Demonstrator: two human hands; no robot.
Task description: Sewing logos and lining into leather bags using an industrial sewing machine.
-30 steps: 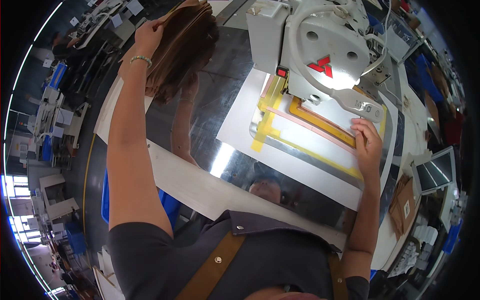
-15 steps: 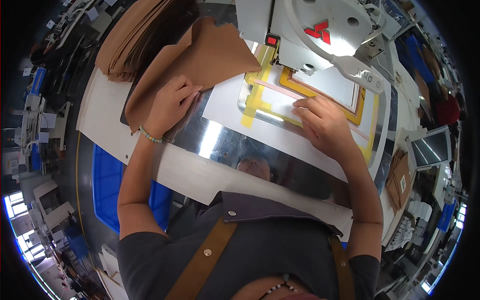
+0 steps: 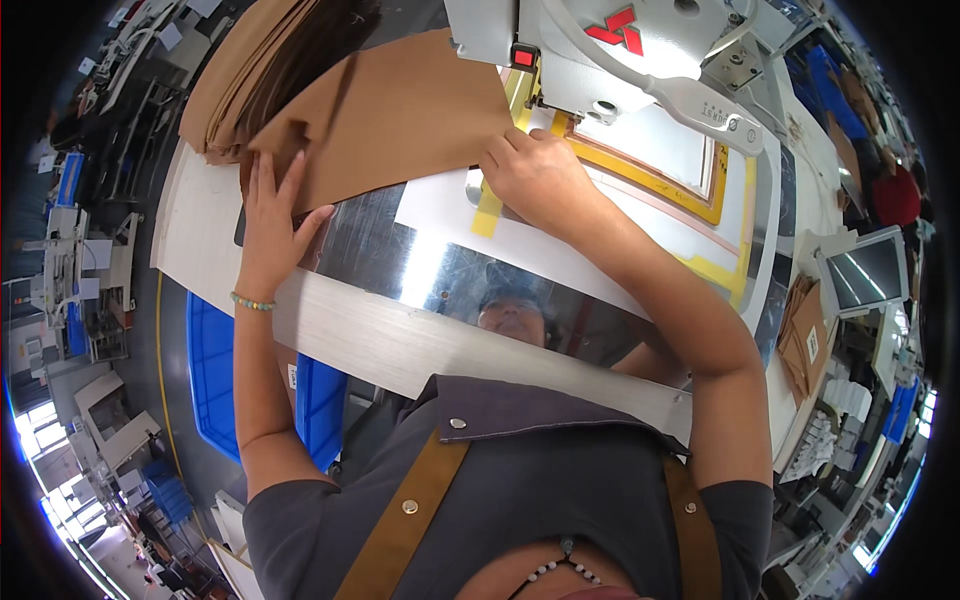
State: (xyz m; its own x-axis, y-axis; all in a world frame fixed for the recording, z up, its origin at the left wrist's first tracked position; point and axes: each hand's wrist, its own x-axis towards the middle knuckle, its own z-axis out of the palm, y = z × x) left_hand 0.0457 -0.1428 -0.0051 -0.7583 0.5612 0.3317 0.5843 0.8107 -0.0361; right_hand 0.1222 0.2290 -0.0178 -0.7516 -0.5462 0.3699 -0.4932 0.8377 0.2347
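Observation:
A brown fabric panel (image 3: 410, 110) lies spread over the left of the metal work plate (image 3: 375, 262), its left end creased and raised. My left hand (image 3: 268, 215) rests at that creased end, fingers spread and thumb apart. At the panel's right corner my right hand (image 3: 540, 178) is closed, pinching the edge beside the machine. Under my right wrist is a white sheet (image 3: 560, 255) with strips of yellow tape (image 3: 487, 212). A yellow-edged rectangular frame (image 3: 640, 178) sits beneath the grey-white machine head (image 3: 590, 60). The fingertips of my right hand are partly hidden.
A thick stack of brown panels (image 3: 225, 100) stands at the back left. A hand-held white device on a cable (image 3: 710, 118) hangs before the machine head. Below the table's left edge is a blue bin (image 3: 215, 370). More brown pieces (image 3: 800, 340) and a screen (image 3: 862, 280) are at right.
My right hand has moved left from the frame to the panel's corner and closed on it. The panel's folded top has flattened out rightward. My left hand has shifted left, fingers now spread.

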